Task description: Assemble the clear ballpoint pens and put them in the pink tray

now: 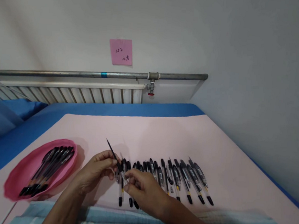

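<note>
Head view looks down on two bare hands meeting over a pale pink sheet [162, 138] spread on a blue padded cover [112, 110]. The left hand [98, 169] is pinched narrow around the lower end of a thin black ink refill [112, 151], whose pointed tip angles up and away to the left. The right hand [144, 189] is curled close beside it, fingertips closed on what looks like a clear plastic pen barrel [122, 176]; the blur there makes its outline hard to tell.

The refill is likely very light, stiff but slender enough to bend or snap if pushed sideways, so a hold low on its shaft, near the barrel, suits it best. The barrel would be smooth, hard and a little slippery; a grip around its middle gives the most control.

Just right of the hands, touching the right wrist side, lies a row of black-capped ballpoint pens [182, 178], side by side, tips toward the person. Well to the left sits a glossy pink oval tray [23, 170] holding a bundle of black pens [50, 167]. A soft striped cloth [234, 220] covers the near edge. Behind stand a ribbed white radiator [73, 93], a grey metal pipe [89, 73] and a pink sticky note [120, 52] on the wall.
</note>
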`<state>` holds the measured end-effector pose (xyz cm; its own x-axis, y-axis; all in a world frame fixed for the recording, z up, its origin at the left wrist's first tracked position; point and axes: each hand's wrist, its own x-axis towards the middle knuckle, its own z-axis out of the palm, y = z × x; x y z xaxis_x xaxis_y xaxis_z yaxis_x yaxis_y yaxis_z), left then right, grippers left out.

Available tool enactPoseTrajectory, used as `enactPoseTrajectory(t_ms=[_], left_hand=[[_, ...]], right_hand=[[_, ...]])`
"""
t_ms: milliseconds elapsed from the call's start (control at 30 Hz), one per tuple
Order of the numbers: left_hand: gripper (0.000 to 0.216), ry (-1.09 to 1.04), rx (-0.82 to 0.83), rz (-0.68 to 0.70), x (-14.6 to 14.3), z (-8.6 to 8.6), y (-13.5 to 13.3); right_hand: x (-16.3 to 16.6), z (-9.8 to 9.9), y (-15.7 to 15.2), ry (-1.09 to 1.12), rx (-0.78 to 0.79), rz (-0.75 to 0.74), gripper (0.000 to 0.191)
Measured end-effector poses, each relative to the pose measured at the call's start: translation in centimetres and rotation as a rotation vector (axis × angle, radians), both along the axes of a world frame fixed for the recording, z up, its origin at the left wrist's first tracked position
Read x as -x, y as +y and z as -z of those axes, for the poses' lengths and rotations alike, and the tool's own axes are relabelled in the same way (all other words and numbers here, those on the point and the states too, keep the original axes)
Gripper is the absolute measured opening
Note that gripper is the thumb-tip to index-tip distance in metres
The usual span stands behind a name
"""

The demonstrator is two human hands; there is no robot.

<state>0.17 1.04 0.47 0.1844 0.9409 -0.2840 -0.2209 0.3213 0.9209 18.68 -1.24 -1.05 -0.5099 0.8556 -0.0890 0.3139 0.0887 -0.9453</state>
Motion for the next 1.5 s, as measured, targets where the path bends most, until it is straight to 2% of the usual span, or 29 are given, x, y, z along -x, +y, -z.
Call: enactPoseTrajectory(t_ms=[67, 233, 333, 500, 633, 667, 800, 867, 1033, 1233, 1367, 1500], left_hand=[[0.018, 0.008, -0.008, 0.025, 0.0, -0.1, -0.1], [0.022, -0.042, -0.077, -0.202, 0.2, -0.2, 0.3], [0.019, -0.008, -0.126, -0.228, 0.1, -0.1, 0.4], [0.018, 0.079, -0.106, -0.070, 0.1, -0.2, 0.0], [0.017, 0.200, -0.153, -0.106, 0.8, -0.3, -0.1], [0.015, 0.284, -0.160, -0.057, 1.0, -0.2, -0.1], [0.006, 0.670, -0.193, 0.279, 1.2, 0.7, -0.3], [0.007, 0.816, -0.284, 0.340, 1.1, 1.2, -0.4], [0.019, 1.053, -0.369, 0.440, 0.5, 1.7, -0.4], [0.024, 1.137, -0.381, 0.488, 0.1, 1.5, -0.6], [0.022, 1.197, -0.370, 0.510, -0.1, 1.3, -0.8], [0.012, 1.264, -0.356, 0.469, -0.3, 1.2, -0.9]], right_hand=[[0.0, 0.3, 0.1, 0.004, -0.027, 0.004, 0.017], [-0.2, 0.6, 0.3, 0.003, -0.029, 0.013, 0.017], [-0.2, 0.5, 0.2, -0.011, -0.018, -0.006, 0.018], [-0.1, 0.1, 0.2, -0.025, -0.018, 0.020, 0.017], [-0.3, -0.2, 0.5, 0.032, 0.005, 0.079, 0.017], [-0.3, -0.2, 0.6, 0.048, 0.012, 0.093, 0.017], [-0.5, -0.2, 0.9, 0.083, 0.029, 0.115, 0.016], [-0.5, -0.3, 0.9, 0.091, 0.030, 0.110, 0.015], [-0.4, -0.2, 0.8, 0.083, 0.032, 0.114, 0.013], [-0.5, -0.1, 0.9, 0.076, 0.011, 0.105, 0.015], [-0.5, -0.2, 0.8, 0.080, 0.020, 0.105, 0.016], [-0.5, -0.4, 0.8, 0.067, 0.015, 0.101, 0.014]])
